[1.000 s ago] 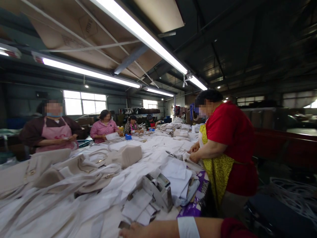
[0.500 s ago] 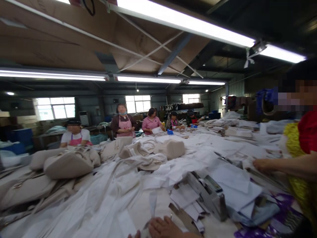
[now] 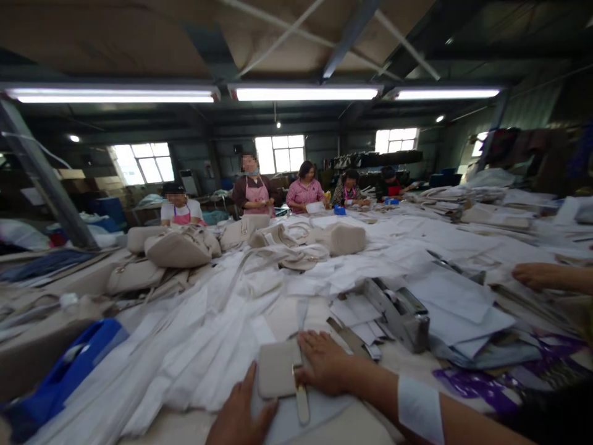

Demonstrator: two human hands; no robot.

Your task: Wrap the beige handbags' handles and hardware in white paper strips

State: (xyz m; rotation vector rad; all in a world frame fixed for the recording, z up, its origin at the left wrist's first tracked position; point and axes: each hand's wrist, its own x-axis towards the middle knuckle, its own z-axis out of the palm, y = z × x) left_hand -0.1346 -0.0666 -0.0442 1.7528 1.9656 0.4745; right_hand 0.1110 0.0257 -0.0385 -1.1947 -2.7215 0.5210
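Observation:
A small beige bag-like piece with rounded corners lies flat near the front edge of my view. A narrow beige strap with a gold-coloured buckle crosses its right side. My right hand rests on that side, fingers stretched out and the thumb close to the buckle. At the lower left of the piece is my left hand, thumb and forefinger apart; its lower part is cut off by the frame. A pale sheet lies under the piece.
Beige handbags are heaped at the left, behind a blue tape dispenser. A metal device and white sheets stand to the right. A co-worker's hand reaches in there. Several people sit or stand across the table.
My view has tipped downward and turned left. Both hands now show more fully, with the beige piece and its buckle between them. The blue tape dispenser has come into view.

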